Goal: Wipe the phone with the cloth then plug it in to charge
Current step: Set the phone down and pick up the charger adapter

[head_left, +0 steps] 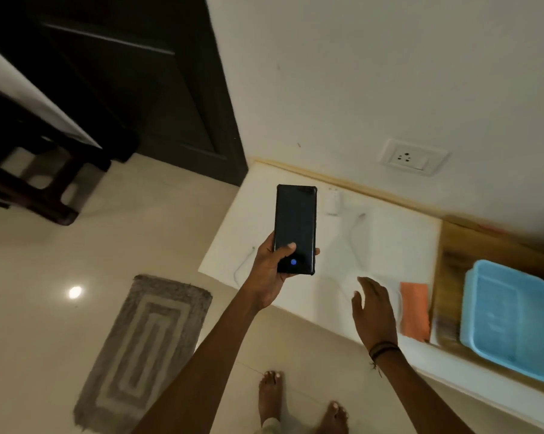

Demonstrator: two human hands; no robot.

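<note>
Black glass phone (295,228) looks rigid, slick, fragile: left hand (272,270) grips its near end by the edges over the left end of the counter (389,233); right hand (374,308) spread, empty, near the limp orange cloth (415,310).

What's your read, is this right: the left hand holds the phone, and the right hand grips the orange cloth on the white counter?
Not quite. In the head view the right hand is open above the white counter, beside the orange cloth, not gripping it. The left hand does hold the phone.
</note>
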